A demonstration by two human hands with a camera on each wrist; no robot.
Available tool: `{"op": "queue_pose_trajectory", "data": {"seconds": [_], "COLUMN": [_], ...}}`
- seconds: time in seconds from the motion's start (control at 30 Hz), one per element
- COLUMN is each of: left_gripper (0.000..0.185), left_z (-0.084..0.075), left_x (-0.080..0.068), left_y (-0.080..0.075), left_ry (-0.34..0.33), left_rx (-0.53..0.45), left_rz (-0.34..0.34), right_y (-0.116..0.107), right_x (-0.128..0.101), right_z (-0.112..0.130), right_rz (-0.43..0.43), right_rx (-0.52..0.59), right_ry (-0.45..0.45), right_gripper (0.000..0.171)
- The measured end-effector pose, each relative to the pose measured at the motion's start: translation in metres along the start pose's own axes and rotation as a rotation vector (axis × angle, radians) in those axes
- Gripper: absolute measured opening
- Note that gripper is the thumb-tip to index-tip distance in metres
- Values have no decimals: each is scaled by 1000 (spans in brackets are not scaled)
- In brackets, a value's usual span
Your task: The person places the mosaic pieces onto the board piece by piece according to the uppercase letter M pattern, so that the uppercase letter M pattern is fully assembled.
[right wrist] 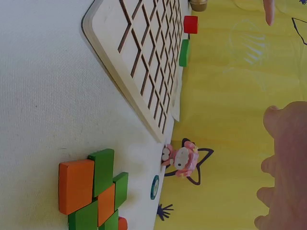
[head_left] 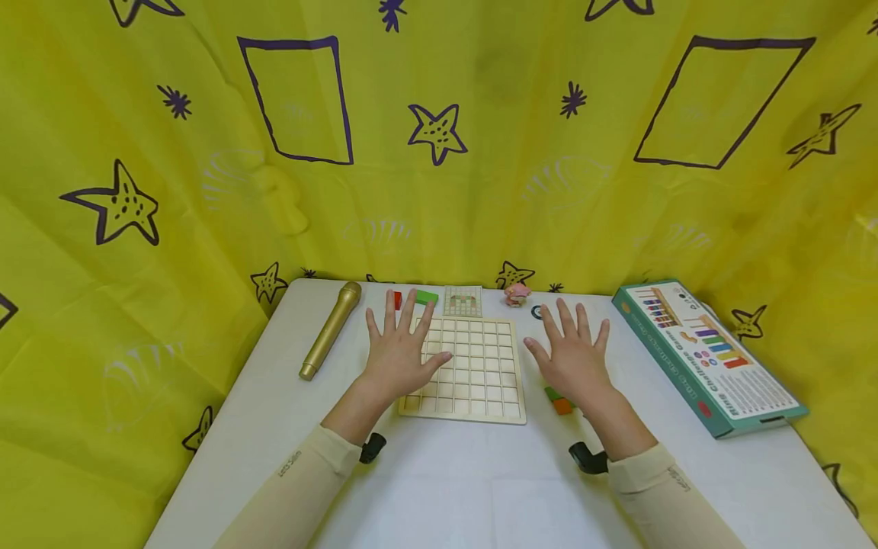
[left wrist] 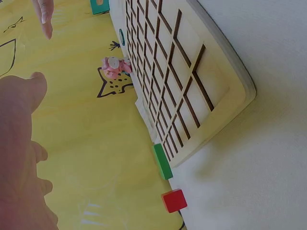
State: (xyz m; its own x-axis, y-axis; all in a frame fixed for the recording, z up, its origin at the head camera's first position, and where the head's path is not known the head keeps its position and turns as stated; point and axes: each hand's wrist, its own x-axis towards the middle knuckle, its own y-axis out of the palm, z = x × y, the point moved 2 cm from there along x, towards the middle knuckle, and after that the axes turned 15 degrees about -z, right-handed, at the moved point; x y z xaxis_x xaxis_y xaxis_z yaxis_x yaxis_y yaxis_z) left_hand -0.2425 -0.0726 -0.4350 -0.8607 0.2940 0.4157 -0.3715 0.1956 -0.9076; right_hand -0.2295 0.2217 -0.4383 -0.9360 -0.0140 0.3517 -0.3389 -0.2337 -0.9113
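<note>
Both hands hover with fingers spread and hold nothing. The left hand (head_left: 396, 358) is over the left side of a wooden grid board (head_left: 480, 370), overlapping it in the head view. To the right of the board is the right hand (head_left: 575, 357), above several green and orange blocks (right wrist: 76, 187) that it partly hides in the head view. Behind the board lie a red block (left wrist: 174, 200), a green block (left wrist: 162, 162) and a small card with a printed grid pattern (head_left: 463, 301).
A gold microphone (head_left: 331, 332) lies at the left. At the back stand a pink figurine (head_left: 517, 294) and, beside it, a dark green ring (right wrist: 154, 187). A Ring Challenge Game box (head_left: 709, 354) lies at the right. A yellow patterned curtain (head_left: 439, 206) hangs behind the white table (head_left: 439, 488).
</note>
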Motion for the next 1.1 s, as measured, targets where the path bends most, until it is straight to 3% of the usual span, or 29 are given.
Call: {"op": "queue_pose_trajectory", "data": {"seconds": [0.2, 0.37, 0.47, 0.6, 0.8, 1.1], "left_gripper": [93, 97, 100, 103, 102, 90], "left_z": [-1, 7, 15, 25, 30, 26], "left_x": [-3, -16, -30, -46, -59, -64], "left_y": [3, 8, 12, 17, 21, 23], "left_ry": [-5, -36, -83, -140, -140, -107], "left_rx": [-17, -106, -182, -263, -307, -268], "left_rz": [36, 183, 299, 399, 416, 402], "right_y": [-4, -12, -14, -9, 9, 31], "right_x": [-3, -1, 0, 3, 4, 2], "right_z": [-6, -20, -33, -53, -74, -84], "right_rz": [-41, -90, -42, 101, 251, 288], "right_rx": [35, 99, 133, 166, 179, 217], "right_ry": [-17, 5, 54, 143, 252, 409], "right_gripper": [70, 53, 42, 39, 43, 42]}}
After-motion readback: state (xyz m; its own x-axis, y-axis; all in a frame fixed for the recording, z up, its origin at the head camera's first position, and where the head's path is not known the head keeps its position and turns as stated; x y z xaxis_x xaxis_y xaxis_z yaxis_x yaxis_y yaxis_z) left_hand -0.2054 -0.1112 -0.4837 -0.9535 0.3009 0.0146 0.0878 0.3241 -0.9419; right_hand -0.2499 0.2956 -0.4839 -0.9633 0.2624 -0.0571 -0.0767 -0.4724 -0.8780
